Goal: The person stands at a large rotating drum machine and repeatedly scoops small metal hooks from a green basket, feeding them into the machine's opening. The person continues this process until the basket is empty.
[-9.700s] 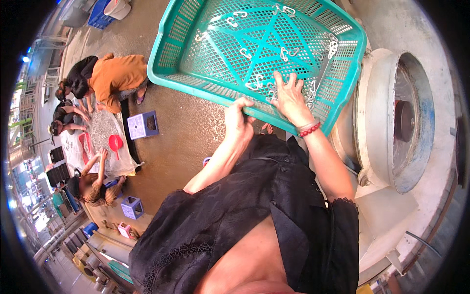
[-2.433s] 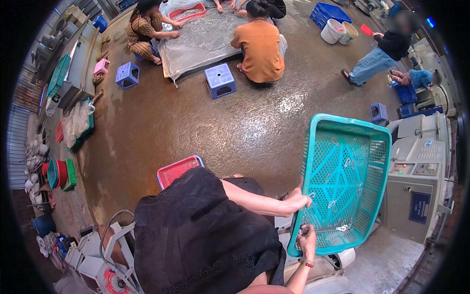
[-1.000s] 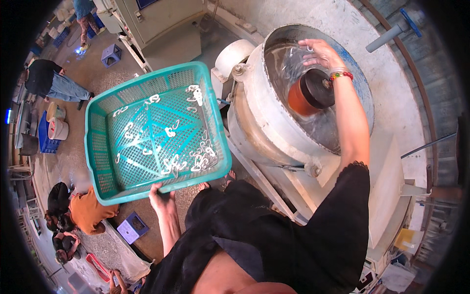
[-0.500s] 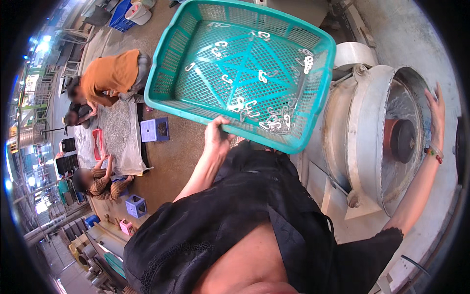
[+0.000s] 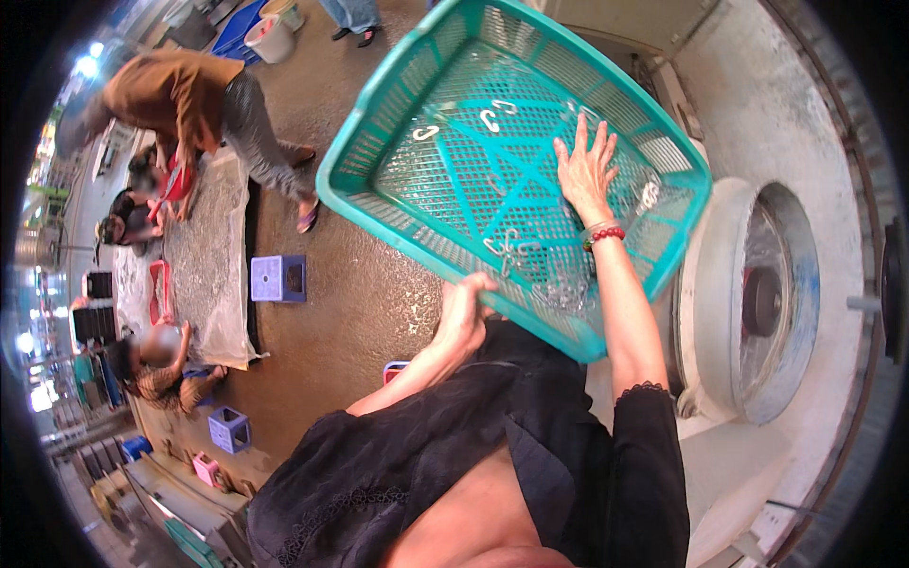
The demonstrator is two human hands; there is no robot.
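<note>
My left hand (image 5: pixel 464 314) is closed round the near rim of a green plastic mesh basket (image 5: pixel 379 230), which is held up in front of me and tilted. Inside it, my right hand (image 5: pixel 587 172) is open, fingers spread over the mesh floor and holding nothing visible; whether it touches the mesh I cannot tell. A red beaded bracelet (image 5: pixel 606 234) is on that wrist. Small shiny hook-shaped pieces (image 5: pixel 490 120) lie scattered in the basket, with more gathered toward the near side. My right forearm hides part of the basket's near right corner.
On my right stands a large round metal drum (image 5: pixel 715 293) with a dark hub (image 5: pixel 761 301) in its opening. To the left, people work around a sheet (image 5: pixel 213 256) covered with small pieces. A bending person (image 5: pixel 166 90) stands there. Purple stools (image 5: pixel 269 279) sit on the wet floor.
My right hand has moved from beside the drum's opening into the basket. The basket has shifted right and turned, and fewer hooks show scattered. The person in orange has risen and stepped.
</note>
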